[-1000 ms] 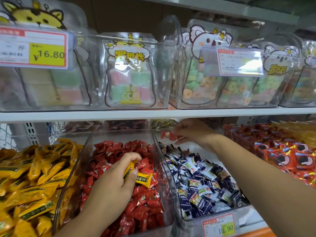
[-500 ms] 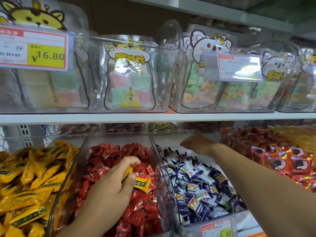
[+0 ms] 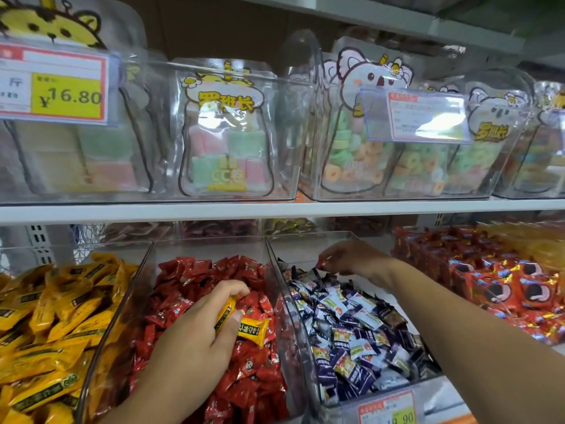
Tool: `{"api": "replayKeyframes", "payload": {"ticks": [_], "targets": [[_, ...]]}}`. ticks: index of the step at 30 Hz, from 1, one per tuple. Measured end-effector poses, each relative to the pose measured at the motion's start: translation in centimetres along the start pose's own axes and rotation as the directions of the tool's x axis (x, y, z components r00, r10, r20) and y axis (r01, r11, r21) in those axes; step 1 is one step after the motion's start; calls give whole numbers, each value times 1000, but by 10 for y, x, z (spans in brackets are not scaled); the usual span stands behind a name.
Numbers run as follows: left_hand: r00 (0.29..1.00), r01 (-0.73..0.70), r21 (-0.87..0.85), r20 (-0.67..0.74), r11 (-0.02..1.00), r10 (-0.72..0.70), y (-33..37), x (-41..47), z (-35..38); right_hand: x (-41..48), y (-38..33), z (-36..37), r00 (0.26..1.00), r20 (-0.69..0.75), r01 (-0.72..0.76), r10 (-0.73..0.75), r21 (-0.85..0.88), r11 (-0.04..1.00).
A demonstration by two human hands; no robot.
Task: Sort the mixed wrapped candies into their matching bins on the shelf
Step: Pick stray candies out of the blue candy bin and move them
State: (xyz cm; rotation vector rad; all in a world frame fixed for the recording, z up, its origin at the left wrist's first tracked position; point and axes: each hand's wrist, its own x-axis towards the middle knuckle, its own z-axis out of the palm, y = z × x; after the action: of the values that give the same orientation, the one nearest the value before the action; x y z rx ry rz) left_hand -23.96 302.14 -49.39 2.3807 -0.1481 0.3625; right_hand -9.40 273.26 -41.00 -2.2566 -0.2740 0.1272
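Observation:
Three clear bins stand side by side on the lower shelf. The left bin (image 3: pixel 101 356) holds yellow candies, the middle bin (image 3: pixel 208 244) red candies, the right bin (image 3: pixel 308 356) blue-and-white candies. My left hand (image 3: pixel 195 332) is over the red pile and grips two yellow candies (image 3: pixel 241 322) between thumb and fingers. My right hand (image 3: pixel 351 258) reaches to the back of the right bin and pinches a small red candy (image 3: pixel 321 265) at its fingertips.
The white shelf edge (image 3: pixel 275 209) runs just above the bins. Clear tubs of gummy bags (image 3: pixel 226 133) sit on the upper shelf behind price tags (image 3: pixel 55 84). Red cookie packs (image 3: pixel 504 286) lie to the right. A price label (image 3: pixel 388 408) fronts the right bin.
My right hand dipped from the shelf edge into the back of the right bin and now pinches a red candy there. My left hand stays on the red pile with the yellow candies.

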Motion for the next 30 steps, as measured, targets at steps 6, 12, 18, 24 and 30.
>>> {"api": "replayKeyframes", "payload": {"ticks": [6, 12, 18, 24, 30], "targets": [[966, -154, -18, -213, 988, 147, 35, -17, -7, -26, -38, 0, 989, 109, 58, -98, 326, 944], [964, -167, -62, -218, 984, 150, 32, -14, -7, -33, -77, 15, 962, 186, 163, -198, 189, 968], [972, -123, -47, -209, 991, 110, 34, -13, -5, -46, -30, -11, 936, 283, -15, 211, -566, 824], [971, -135, -73, -207, 988, 117, 32, -10, -3, -43, -15, 0, 896, 386, -90, 220, -327, 941], [970, -142, -68, -210, 988, 125, 31, -9, -4, -40, 1, -5, 994, 98, -34, 52, -178, 984]]}}
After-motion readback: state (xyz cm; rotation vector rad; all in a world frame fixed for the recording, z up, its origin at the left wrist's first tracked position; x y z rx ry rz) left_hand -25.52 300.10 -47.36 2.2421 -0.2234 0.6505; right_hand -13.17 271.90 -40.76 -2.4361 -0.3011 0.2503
